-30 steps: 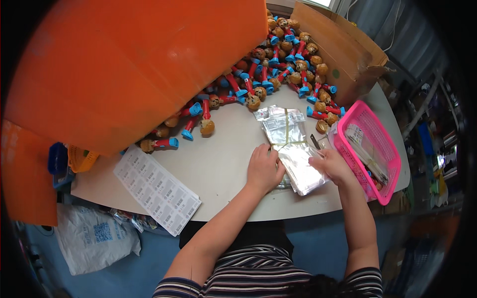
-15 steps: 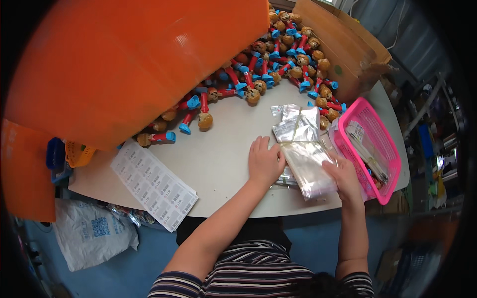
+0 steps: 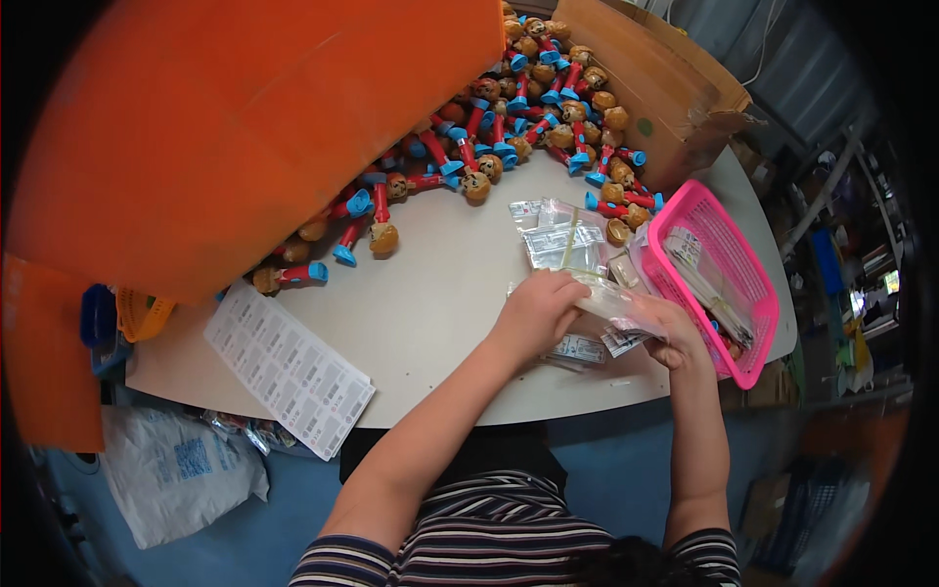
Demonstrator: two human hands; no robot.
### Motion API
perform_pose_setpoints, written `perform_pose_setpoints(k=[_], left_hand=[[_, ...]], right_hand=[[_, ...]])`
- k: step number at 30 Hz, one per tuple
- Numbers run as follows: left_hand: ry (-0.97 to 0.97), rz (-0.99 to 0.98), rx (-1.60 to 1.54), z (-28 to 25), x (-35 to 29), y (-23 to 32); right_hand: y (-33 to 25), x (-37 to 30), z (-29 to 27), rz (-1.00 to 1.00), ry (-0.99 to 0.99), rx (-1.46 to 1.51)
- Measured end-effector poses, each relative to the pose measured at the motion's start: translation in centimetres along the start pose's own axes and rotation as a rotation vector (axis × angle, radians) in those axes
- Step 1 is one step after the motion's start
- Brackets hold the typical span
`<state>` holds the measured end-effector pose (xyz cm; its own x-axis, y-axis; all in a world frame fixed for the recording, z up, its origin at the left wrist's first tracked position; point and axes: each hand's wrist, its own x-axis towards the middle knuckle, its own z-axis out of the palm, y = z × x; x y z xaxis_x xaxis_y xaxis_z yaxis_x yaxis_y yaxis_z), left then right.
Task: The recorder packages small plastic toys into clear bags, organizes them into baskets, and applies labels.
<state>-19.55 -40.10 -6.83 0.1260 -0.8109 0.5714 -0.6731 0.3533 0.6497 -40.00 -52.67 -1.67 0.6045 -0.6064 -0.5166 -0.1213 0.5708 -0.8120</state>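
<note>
A bundle of clear, silvery plastic bags (image 3: 571, 242) with a band around it is at the right half of the table. Curled over the bundle's left edge near the band, the fingers of my left hand (image 3: 538, 311) are closed on it. My right hand (image 3: 673, 331) grips the near end, which bends up off the table. Under the raised end lie more flat plastic bags (image 3: 579, 349) with printing. A sheet of printed labels (image 3: 289, 370) lies off to the left of my left forearm.
Many red-and-blue toys with brown round heads (image 3: 476, 186) spill from beneath an orange panel (image 3: 264, 137). A brown cardboard flap (image 3: 655, 83) stands behind them. The pink basket (image 3: 761, 323) beside my right hand holds bundled items. A yellow basket (image 3: 142, 311) sits far left.
My left hand has come onto the bundle. My right hand has lifted and bent the bundle's near end, which lay flat before. The whole view has shifted slightly.
</note>
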Motion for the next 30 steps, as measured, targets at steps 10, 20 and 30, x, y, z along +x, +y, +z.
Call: perform_pose_setpoints(k=[10,20,30], left_hand=[[-0.088,-0.177,-0.143,-0.3,0.9,-0.3],[-0.111,-0.171,-0.101,-0.2,0.7,-0.1],[-0.113,-0.156,-0.091,-0.2,0.6,-0.2]], right_hand=[[-2.1,-6.0,3.2,-0.604,0.170,-0.711],[-3.3,-5.5,3.6,-0.774,0.035,-1.095],[-3.8,-5.3,2.2,-0.682,-0.069,-1.066]])
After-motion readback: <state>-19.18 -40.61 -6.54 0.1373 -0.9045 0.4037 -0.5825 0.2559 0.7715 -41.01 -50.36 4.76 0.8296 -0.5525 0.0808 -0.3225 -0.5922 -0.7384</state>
